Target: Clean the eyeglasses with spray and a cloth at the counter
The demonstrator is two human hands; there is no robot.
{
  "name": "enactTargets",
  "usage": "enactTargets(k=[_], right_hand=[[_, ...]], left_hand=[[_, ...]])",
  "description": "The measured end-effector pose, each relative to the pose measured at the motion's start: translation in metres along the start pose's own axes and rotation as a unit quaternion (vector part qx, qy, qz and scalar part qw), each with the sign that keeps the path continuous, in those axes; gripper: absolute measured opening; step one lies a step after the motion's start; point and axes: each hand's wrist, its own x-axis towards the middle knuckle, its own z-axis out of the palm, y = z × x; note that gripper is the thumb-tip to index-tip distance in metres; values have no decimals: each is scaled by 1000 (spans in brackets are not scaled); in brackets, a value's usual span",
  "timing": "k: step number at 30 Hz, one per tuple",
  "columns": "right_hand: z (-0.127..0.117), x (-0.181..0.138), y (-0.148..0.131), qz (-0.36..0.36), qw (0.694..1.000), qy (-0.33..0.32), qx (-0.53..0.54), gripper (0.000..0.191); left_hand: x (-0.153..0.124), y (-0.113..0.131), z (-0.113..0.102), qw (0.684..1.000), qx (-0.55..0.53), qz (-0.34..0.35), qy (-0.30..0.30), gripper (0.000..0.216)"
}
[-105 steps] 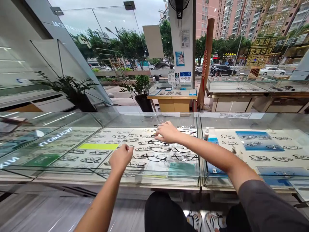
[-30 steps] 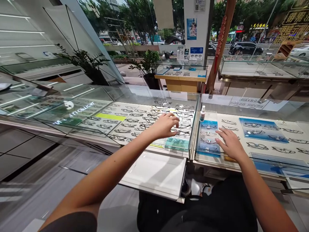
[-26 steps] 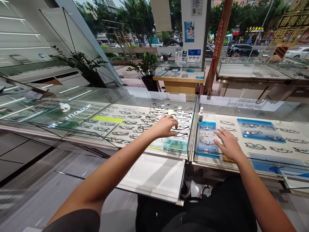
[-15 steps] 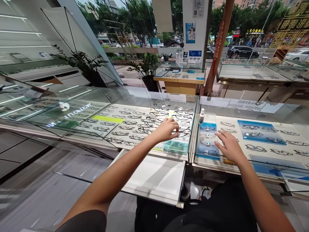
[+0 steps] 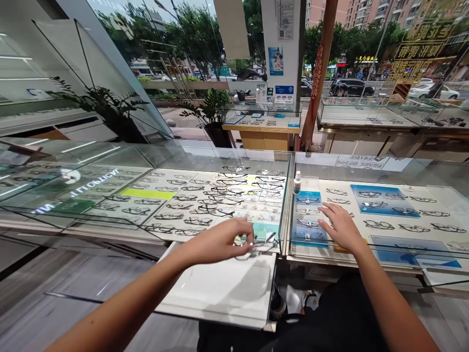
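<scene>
My left hand (image 5: pixel 225 238) is pinched on a pair of eyeglasses (image 5: pixel 269 239), held at the near edge of the left display case, above a pulled-out white drawer (image 5: pixel 220 288). The fingers partly hide the frame. Spread open, my right hand (image 5: pixel 340 226) is over the right display case, beside glasses on a blue card (image 5: pixel 309 200), and holds nothing. Rows of eyeglasses (image 5: pixel 198 221) lie on the white shelf in the left case, beyond my left hand.
A small white bottle (image 5: pixel 297 182) stands near the seam between the cases. More glasses lie on a blue panel (image 5: pixel 384 200) at right. Potted plants (image 5: pixel 218 117) and another display counter (image 5: pixel 262 129) stand by the window. My legs are below the counter.
My left hand has come back toward me and down from among the rows, bringing the eyeglasses to the case's near edge. My right hand stays in about the same place; the view has shifted slightly.
</scene>
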Motion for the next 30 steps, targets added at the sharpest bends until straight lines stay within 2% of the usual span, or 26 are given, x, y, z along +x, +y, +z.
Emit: enactTargets(k=[4,9,11,15,19,23,27,30], right_hand=[[-1,0,-2,11,1000,-8,5,54],[-4,-1,-6,5,1000,-12,9,55],[-4,-1,-6,2,1000,-7,5,54],[-5,-2,-5,-1,1000,-6,4,55],[-7,-1,-4,-7,1000,-2,5,54],[-8,0,-5,-4,1000,-4,4,54],[-9,0,-5,-3,1000,-4,7,55],[-9,0,-4,-4,1000,-2,6,55]], left_hand=[[-10,0,14,992,-56,-28,-107,12],[-3,-26,43,987,-33,-31,-152,10],[3,-41,55,988,-40,-35,-148,12],[14,-73,77,995,-69,-38,-57,17],[26,-99,87,999,-1,-33,22,19],[43,-120,83,992,80,-21,90,19],[67,-141,76,978,101,-33,178,17],[83,-154,71,971,121,-35,205,23]])
